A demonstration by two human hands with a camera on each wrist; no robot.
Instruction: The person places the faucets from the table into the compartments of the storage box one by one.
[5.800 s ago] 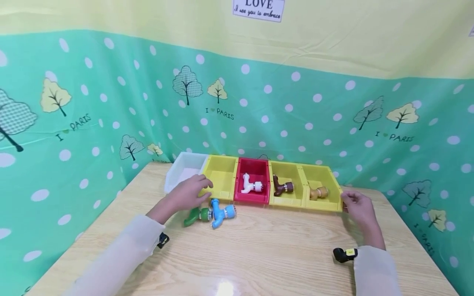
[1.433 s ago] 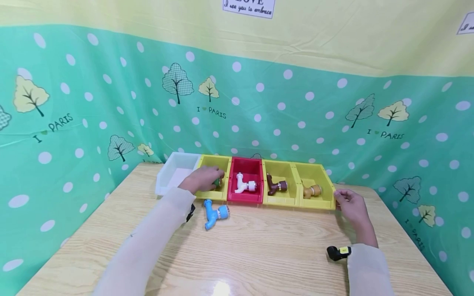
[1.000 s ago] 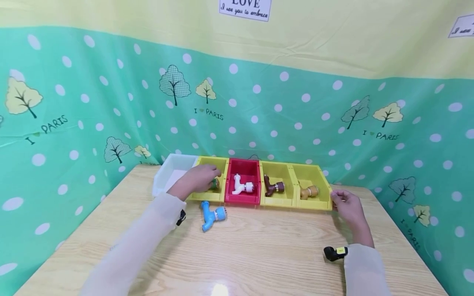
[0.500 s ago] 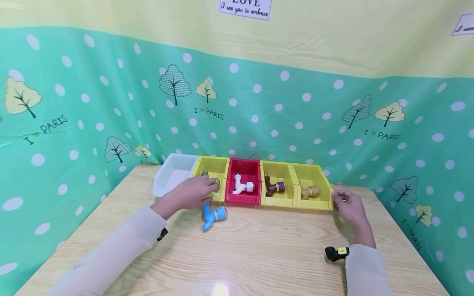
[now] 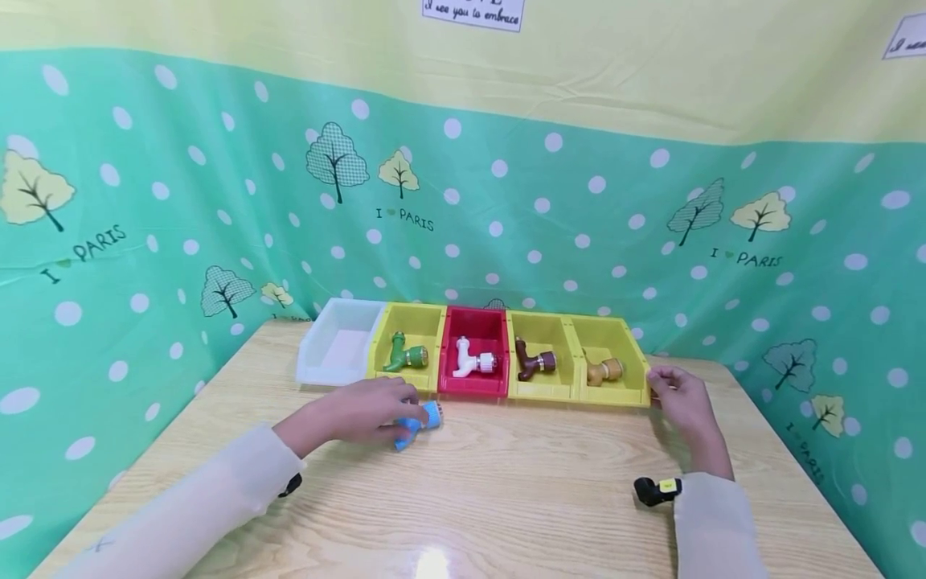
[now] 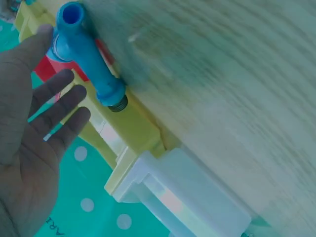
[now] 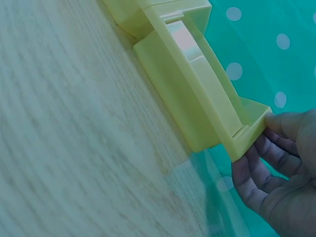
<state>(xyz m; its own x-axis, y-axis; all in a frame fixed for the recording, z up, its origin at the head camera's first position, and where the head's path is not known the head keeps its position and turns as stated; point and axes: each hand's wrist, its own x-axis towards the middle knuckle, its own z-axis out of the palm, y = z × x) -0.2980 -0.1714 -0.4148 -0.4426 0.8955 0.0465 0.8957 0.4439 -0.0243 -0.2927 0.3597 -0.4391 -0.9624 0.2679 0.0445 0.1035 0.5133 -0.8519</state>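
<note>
A blue plastic tap [image 5: 432,414] lies on the wooden table in front of the bins. My left hand [image 5: 362,412] is over it, partly covering it in the head view. In the left wrist view the thumb is close beside the blue tap [image 6: 91,59], while the other fingers stretch out, spread and relaxed. My right hand [image 5: 683,402] pinches the outer edge of the rightmost yellow bin [image 7: 180,94] between thumb and fingers. A green tap [image 5: 415,357] sits in the left yellow bin, just beyond my left hand.
The bins stand joined in a row by the curtain. A white tap [image 5: 473,363] lies in the red bin, with a dark brown tap [image 5: 535,366] and a tan tap [image 5: 606,371] in the yellow bins rightward. A whitish bin [image 5: 347,342] ends the row at left.
My left hand moved the green tap from the table into the left yellow bin and released it. It then drew back toward the blue tap. My right hand keeps its grip on the bin edge.
</note>
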